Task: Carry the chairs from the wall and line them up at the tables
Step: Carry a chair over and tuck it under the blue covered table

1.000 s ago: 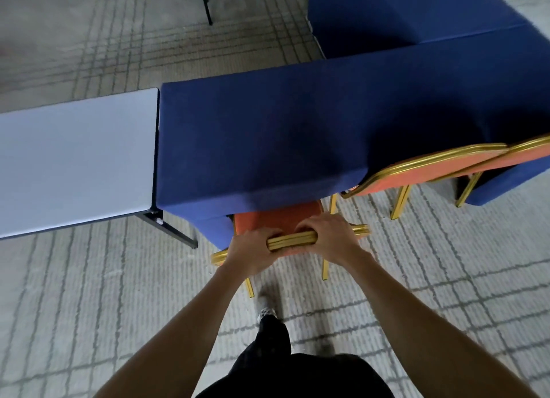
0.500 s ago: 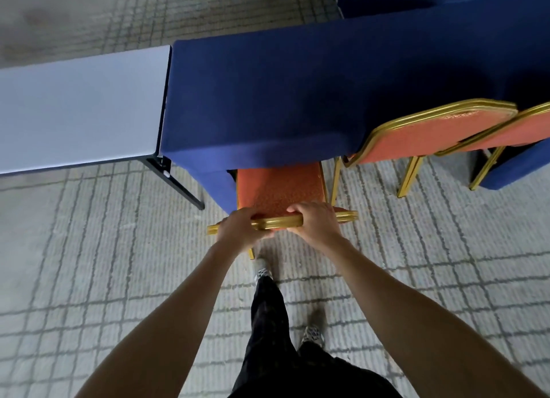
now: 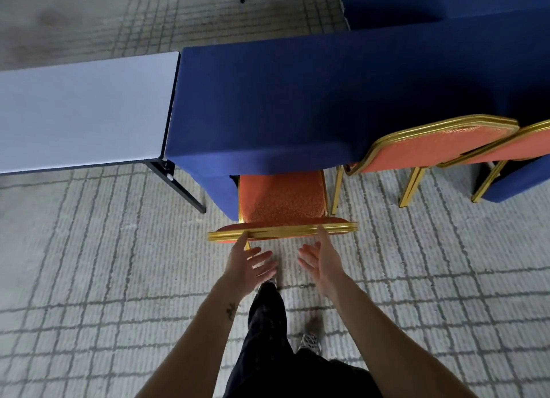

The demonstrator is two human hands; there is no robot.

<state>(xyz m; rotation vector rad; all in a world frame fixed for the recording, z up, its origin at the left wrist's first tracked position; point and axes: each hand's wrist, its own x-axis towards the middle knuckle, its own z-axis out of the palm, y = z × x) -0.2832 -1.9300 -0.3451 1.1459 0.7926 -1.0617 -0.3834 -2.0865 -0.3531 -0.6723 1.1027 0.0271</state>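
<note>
A chair (image 3: 282, 202) with an orange seat and gold frame stands partly under the table with the blue cloth (image 3: 297, 100); its backrest top runs across just in front of me. My left hand (image 3: 248, 262) hovers open just below the left part of that backrest, thumb tip near the gold rail. My right hand (image 3: 323, 259) is open too, palm turned inward, thumb close to the rail. Neither hand holds anything. Two more orange chairs (image 3: 431, 147) lean in at the same table to the right.
A bare grey folding table (image 3: 83, 108) with a black leg adjoins the blue one on the left. Another blue-covered table (image 3: 416, 4) stands behind. Grey grid-patterned carpet (image 3: 104, 263) spreads around me. My dark trouser leg (image 3: 268, 323) and shoes show below.
Both hands gripped the chair's backrest top before; now they have let go and drawn back a little, fingers spread. The chair stays pushed under the blue table.
</note>
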